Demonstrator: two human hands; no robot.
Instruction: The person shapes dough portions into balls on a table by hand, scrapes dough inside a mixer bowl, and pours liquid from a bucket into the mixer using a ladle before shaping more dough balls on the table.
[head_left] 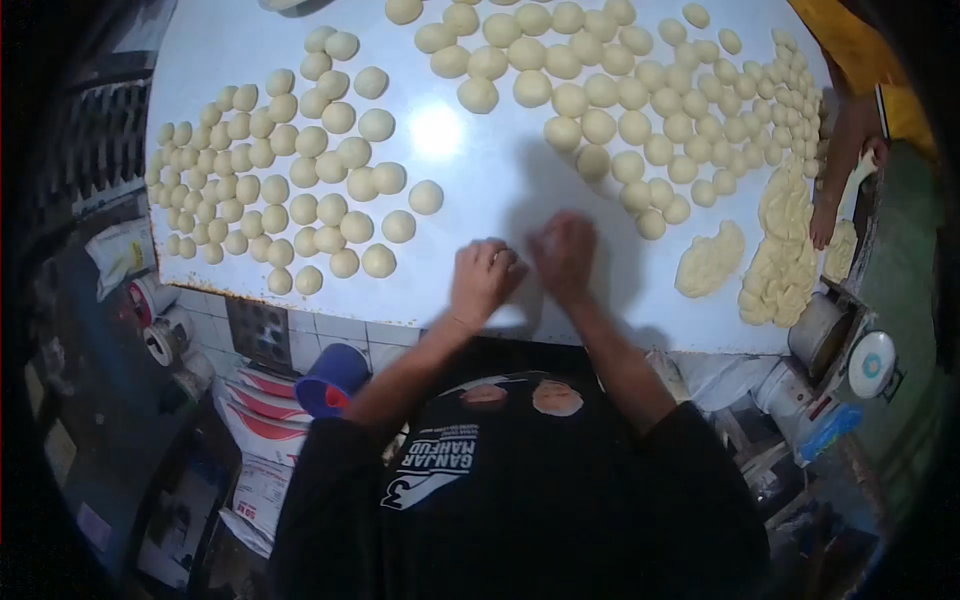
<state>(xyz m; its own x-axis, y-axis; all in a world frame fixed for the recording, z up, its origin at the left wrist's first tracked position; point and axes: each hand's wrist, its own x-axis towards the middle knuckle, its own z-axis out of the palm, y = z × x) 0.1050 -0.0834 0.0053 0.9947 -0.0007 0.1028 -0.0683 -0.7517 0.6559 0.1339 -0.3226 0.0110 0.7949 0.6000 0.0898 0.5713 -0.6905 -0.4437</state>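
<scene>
Both my hands are over the white table (pixel 470 160) near its front edge, side by side. My left hand (pixel 485 280) has its fingers curled inward; whatever lies under them is hidden. Just to its right, my right hand (pixel 565 250) is blurred by motion, its fingers smeared. One dough ball (pixel 426 197) rests a little up and left of my left hand. More round balls (pixel 303 209) spread over the table's left part, and another large group (pixel 633 128) covers the back and right.
At the right lie a flat dough piece (pixel 712 262) and a lumpy dough mass (pixel 778 270). A co-worker's hand (pixel 826 215) touches the table's right edge beside them. Below the front edge are a purple bucket (pixel 336 375), sacks (pixel 262 490) and a pot (pixel 816 325).
</scene>
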